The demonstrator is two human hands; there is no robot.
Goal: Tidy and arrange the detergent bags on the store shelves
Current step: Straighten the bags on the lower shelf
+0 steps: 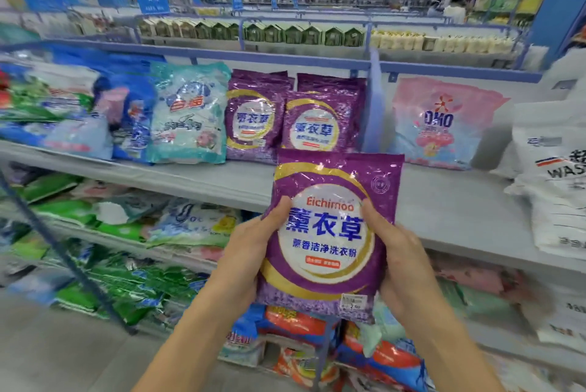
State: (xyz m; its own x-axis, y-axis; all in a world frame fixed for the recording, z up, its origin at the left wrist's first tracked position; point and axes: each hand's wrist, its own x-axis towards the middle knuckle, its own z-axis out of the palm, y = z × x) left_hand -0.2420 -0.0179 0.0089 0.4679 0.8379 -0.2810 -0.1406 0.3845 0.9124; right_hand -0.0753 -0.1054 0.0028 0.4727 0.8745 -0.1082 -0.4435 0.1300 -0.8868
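Observation:
I hold a purple detergent bag marked Eichimoo upright in front of the grey shelf, just off its front edge. My left hand grips its left side with the thumb on the front. My right hand grips its right side the same way. On the shelf behind it stand two matching purple bags side by side, with more purple bags behind them.
A teal bag and blue bags stand left of the purple ones. A blue divider separates them from a pink OMO bag. White bags lie at the right. Lower shelves hold green, orange and blue bags.

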